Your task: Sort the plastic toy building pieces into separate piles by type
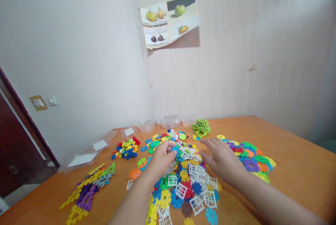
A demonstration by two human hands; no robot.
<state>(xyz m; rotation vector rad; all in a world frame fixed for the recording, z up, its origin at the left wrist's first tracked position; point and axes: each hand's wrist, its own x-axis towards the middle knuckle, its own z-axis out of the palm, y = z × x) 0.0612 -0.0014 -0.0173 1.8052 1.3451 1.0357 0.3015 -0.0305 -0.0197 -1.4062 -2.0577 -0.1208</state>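
Observation:
My left hand (163, 158) is over the middle of the pile, with its thumb and fingers closed in a pinch. A blue notched plastic disc (175, 150) shows between those fingertips. To the right, my right hand (222, 160) is open, its fingers apart and pointing at the pile, with nothing in them. Below and between both hands lie mixed notched discs, such as a yellow disc (165, 198) and a red disc (188, 190). White plastic window-frame pieces (196, 204) are scattered on top of them. My left hand hides part of the pile.
Sorted groups stand around the wooden table (105, 205): small building bricks (127, 148), yellow, purple and grey toothed strips (88, 195), stacked green pieces (201, 128), and larger coloured discs (250, 163). Clear plastic containers (170, 121) and lids (82, 160) line the far and left edges.

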